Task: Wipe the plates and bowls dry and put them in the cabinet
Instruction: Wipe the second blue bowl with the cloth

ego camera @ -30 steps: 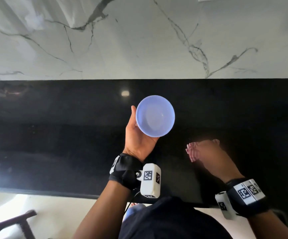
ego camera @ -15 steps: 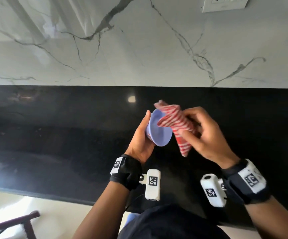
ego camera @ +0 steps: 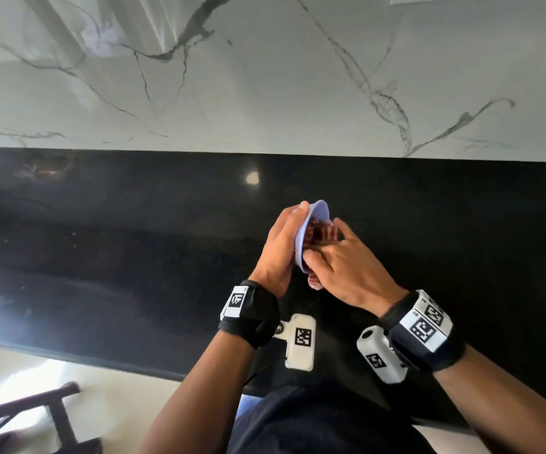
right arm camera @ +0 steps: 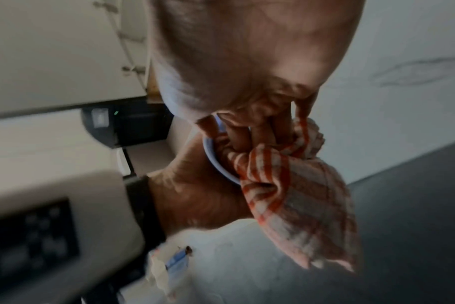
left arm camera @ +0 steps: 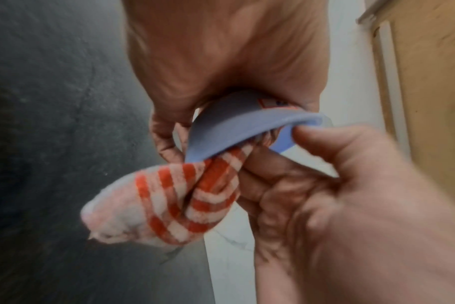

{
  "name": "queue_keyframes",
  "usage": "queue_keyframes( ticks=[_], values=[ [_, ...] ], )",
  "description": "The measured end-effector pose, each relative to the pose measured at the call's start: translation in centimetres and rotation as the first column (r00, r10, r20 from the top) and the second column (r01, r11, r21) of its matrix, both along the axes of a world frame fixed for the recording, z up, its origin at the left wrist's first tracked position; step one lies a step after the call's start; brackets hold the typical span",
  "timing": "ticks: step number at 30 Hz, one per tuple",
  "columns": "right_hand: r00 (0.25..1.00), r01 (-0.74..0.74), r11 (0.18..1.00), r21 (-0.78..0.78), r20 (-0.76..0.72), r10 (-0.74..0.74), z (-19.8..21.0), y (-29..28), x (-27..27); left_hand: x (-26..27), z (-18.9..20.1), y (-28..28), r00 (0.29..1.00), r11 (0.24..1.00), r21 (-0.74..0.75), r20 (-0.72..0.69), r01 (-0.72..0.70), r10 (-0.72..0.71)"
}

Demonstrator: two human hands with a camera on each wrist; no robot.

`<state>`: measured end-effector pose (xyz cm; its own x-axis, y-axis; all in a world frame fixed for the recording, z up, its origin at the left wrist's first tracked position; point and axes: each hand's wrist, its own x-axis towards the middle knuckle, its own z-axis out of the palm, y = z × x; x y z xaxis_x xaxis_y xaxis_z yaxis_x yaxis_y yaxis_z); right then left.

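Note:
A small pale blue bowl (ego camera: 318, 213) is held on edge above the black counter, its mouth turned to the right. My left hand (ego camera: 281, 244) grips it from behind, thumb at the top rim. My right hand (ego camera: 333, 257) holds a red-and-white checked cloth (ego camera: 322, 232) and presses it into the bowl's inside. In the left wrist view the bowl (left arm camera: 231, 131) shows with the cloth (left arm camera: 185, 201) bunched below its rim. In the right wrist view the fingers push the cloth (right arm camera: 286, 185) into the bowl (right arm camera: 216, 162), and a loose end hangs down.
The black counter (ego camera: 101, 257) runs across the view, with a white marble wall (ego camera: 265, 77) behind it. A dark wooden chair (ego camera: 29, 417) stands on the floor at the lower left. No cabinet or other dishes show in the head view.
The right hand picked the cloth up from the counter, brought it to the bowl and pushed it inside. The left hand turned the bowl from facing up to standing on edge.

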<state>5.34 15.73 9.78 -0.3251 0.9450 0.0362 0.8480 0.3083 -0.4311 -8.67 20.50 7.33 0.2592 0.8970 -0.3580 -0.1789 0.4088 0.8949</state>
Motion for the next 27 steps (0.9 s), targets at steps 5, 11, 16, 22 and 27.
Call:
queue_keyframes(
  ticks=[5,11,16,22,27],
  values=[
    [0.704,-0.061,0.834,-0.549,-0.616,-0.354,-0.5,1.0,1.1,0.9,-1.0,-0.8,0.996,0.993,0.080,0.033,-0.086,0.083],
    [-0.059,-0.365,0.708,-0.604,-0.744,-0.665,-0.8,1.0,1.7,0.9,-1.0,-1.2,0.988,0.972,0.179,0.043,-0.152,0.146],
    [-0.311,-0.405,0.741,-0.536,-0.681,-0.663,-1.5,1.0,0.6,0.5,-1.1,-0.8,0.993,0.977,0.177,0.008,-0.120,0.121],
    [0.311,-0.219,0.842,-0.493,-0.853,-0.419,-1.9,0.6,0.5,0.7,-0.2,0.2,0.982,0.976,0.121,-0.029,-0.180,0.184],
    [0.929,-0.249,0.965,0.079,-0.264,0.261,-3.8,1.1,2.6,0.2,0.6,1.0,0.999,0.975,-0.218,0.000,-0.042,0.043]
  ],
)
